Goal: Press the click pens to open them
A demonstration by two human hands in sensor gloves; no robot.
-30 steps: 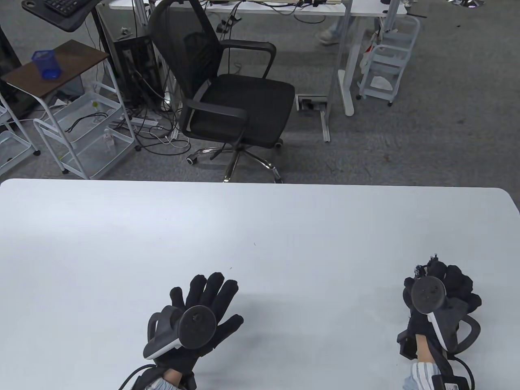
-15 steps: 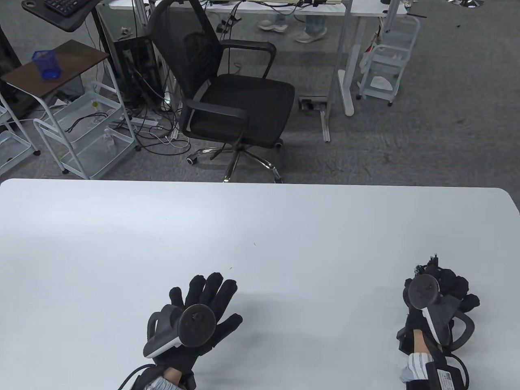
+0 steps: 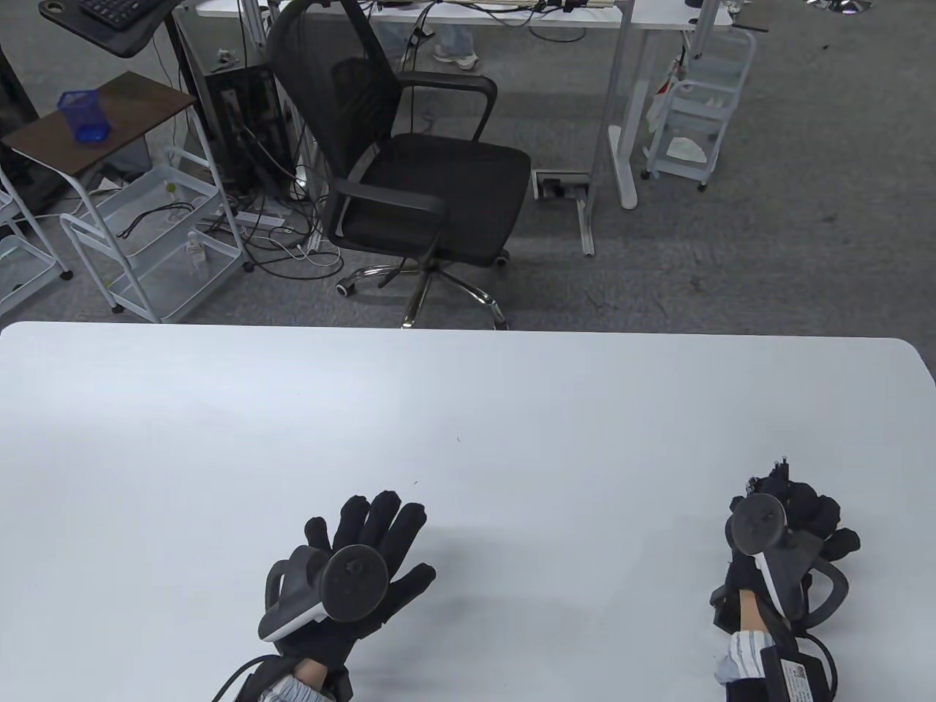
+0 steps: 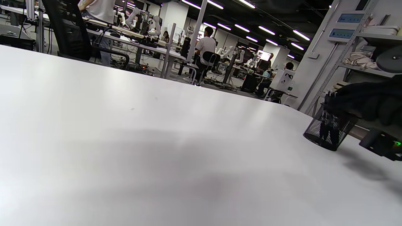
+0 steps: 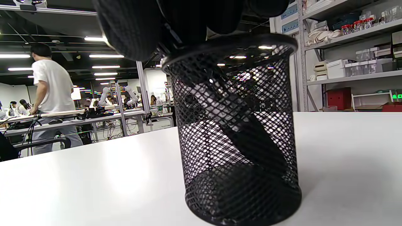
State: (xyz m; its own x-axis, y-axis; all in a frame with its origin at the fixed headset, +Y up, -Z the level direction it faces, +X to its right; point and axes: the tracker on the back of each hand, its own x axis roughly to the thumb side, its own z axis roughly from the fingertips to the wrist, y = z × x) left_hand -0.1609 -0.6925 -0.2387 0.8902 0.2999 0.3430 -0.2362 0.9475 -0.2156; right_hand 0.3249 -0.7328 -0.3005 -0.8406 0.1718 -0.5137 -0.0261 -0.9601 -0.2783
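A black mesh pen cup (image 5: 238, 141) stands on the white table (image 3: 468, 409) at the near right, with several dark click pens (image 5: 251, 131) leaning inside. My right hand (image 3: 812, 512) sits on top of the cup, fingers (image 5: 135, 28) curled over its rim. Pen ends (image 3: 781, 462) poke out beyond the hand. Whether the fingers grip a pen is hidden. The cup (image 4: 329, 131) also shows in the left wrist view under the right hand (image 4: 367, 100). My left hand (image 3: 380, 541) rests flat on the table with fingers spread, holding nothing.
A black office chair (image 3: 409, 168) stands beyond the table's far edge. White carts (image 3: 153, 241) and desks stand on the floor behind it. A person (image 5: 53, 94) stands at a bench in the background.
My right hand has shifted slightly left and toward the near edge over the cup. The left hand has not moved.
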